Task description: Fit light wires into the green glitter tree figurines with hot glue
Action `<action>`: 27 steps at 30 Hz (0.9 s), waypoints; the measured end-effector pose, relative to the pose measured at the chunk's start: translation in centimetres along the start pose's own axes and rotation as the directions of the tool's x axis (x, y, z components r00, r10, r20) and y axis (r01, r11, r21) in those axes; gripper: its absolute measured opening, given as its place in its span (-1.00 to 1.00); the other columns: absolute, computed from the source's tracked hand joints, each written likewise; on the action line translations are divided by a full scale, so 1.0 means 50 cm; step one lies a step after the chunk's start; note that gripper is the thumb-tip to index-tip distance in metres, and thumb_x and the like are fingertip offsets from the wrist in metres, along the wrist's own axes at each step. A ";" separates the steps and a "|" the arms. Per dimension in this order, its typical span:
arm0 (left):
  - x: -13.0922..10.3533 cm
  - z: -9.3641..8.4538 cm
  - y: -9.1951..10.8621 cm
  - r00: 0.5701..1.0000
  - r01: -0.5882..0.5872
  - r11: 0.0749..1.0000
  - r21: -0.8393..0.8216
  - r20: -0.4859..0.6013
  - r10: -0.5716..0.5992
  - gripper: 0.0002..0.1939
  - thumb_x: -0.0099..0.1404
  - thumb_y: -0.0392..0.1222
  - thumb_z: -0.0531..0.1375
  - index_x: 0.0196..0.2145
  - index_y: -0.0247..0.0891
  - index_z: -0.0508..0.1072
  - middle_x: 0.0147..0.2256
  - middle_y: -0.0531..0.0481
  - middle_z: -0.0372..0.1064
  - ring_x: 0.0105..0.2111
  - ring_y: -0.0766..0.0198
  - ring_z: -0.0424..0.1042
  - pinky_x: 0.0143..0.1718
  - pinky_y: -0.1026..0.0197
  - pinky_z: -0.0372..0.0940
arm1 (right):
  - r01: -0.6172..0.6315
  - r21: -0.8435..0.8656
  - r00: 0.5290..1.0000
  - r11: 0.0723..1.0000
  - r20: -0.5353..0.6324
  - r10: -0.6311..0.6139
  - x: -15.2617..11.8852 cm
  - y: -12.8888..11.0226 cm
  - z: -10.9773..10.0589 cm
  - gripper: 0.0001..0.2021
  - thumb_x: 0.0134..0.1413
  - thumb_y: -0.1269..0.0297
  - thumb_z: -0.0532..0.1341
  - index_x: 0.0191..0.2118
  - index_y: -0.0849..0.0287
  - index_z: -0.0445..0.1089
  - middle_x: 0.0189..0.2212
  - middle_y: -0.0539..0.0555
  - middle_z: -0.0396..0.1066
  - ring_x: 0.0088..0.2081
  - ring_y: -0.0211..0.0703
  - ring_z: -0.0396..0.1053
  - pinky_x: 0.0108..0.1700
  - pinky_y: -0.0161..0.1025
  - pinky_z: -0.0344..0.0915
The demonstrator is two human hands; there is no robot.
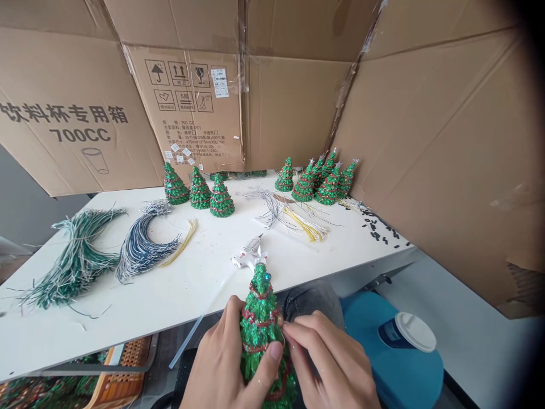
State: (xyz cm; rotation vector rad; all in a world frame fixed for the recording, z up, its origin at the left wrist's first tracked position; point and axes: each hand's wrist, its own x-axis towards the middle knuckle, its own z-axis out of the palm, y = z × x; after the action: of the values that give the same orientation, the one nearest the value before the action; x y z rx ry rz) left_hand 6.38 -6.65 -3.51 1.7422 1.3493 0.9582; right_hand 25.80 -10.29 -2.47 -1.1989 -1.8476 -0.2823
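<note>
A small green glittery Christmas tree (260, 304) with red garland and a silver star on top stands upright before me, over the table's front edge. My left hand (232, 360) is wrapped round its left side, thumb across the front. At the tree's right side, my right hand (330, 358) is closed in a pinch. The fingertips touch the tree beside a tiny gold ball (280, 321); whether they hold the ball or something else is hidden. A blue ball sits near the treetop. Just beyond the tree, a white glue gun (249, 254) lies on the table.
Several similar trees (221, 196) stand along the back of the white table (200, 295). Green wires (80, 255), blue wires (147, 244) and yellow wires (309, 224) lie in bundles. Cardboard (298, 108) walls the back and right. A lidded cup (406, 332) rests on a blue stool (366, 312).
</note>
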 end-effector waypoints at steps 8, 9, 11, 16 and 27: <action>0.000 0.008 0.012 0.997 0.057 0.996 -0.069 -0.049 -0.060 -0.24 0.40 0.52 0.29 0.24 -0.14 0.51 0.09 -0.26 0.72 0.09 -0.34 0.64 0.17 -0.14 0.37 | -0.029 0.071 1.000 0.997 -0.001 0.029 0.003 0.010 0.005 -0.75 0.46 0.68 0.29 0.05 0.24 0.57 -0.24 0.13 0.62 -0.28 -0.11 0.53 -0.19 -0.16 0.48; 0.001 0.008 0.011 0.995 0.076 0.994 -0.078 -0.061 -0.081 -0.19 0.39 0.51 0.29 0.29 -0.16 0.48 0.13 -0.27 0.71 0.12 -0.34 0.63 0.20 -0.16 0.35 | -0.040 0.106 0.999 0.994 0.005 0.039 0.003 0.013 0.003 -0.73 0.44 0.70 0.30 0.06 0.25 0.58 -0.23 0.13 0.62 -0.27 -0.12 0.53 -0.18 -0.16 0.48; 0.007 0.006 0.014 0.993 0.111 0.991 -0.081 -0.043 -0.114 -0.24 0.40 0.49 0.28 0.26 -0.15 0.50 0.10 -0.26 0.71 0.07 -0.33 0.64 0.16 -0.16 0.37 | -0.049 0.168 0.999 0.985 0.003 0.050 0.003 0.019 -0.004 -0.71 0.41 0.74 0.30 0.05 0.26 0.58 -0.22 0.14 0.61 -0.24 -0.13 0.53 -0.16 -0.18 0.48; 0.025 -0.010 0.029 0.995 0.095 0.993 -0.073 -0.011 -0.096 -0.49 0.47 0.44 0.22 -0.06 -0.05 0.55 -0.22 -0.12 0.68 -0.22 -0.18 0.61 -0.09 -0.09 0.42 | -0.024 0.175 0.999 0.984 0.034 0.018 0.001 0.020 -0.009 -0.74 0.43 0.70 0.30 0.05 0.26 0.59 -0.23 0.14 0.59 -0.24 -0.10 0.51 -0.16 -0.14 0.48; 0.027 -0.016 0.028 0.992 0.125 0.991 -0.055 0.033 -0.124 -0.49 0.47 0.43 0.19 -0.03 -0.05 0.54 -0.18 -0.13 0.68 -0.14 -0.19 0.62 -0.01 -0.12 0.47 | 0.105 0.047 0.967 0.993 0.228 -0.113 0.003 0.001 -0.025 -0.67 0.59 0.59 0.05 0.15 0.40 0.56 -0.20 0.27 0.61 -0.23 0.06 0.50 -0.17 0.00 0.49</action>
State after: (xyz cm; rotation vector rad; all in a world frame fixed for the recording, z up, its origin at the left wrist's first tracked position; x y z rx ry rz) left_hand 6.52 -5.51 -1.75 1.6034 1.3816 0.8901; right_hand 26.50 -10.91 -1.64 -1.1470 -2.1153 -0.1759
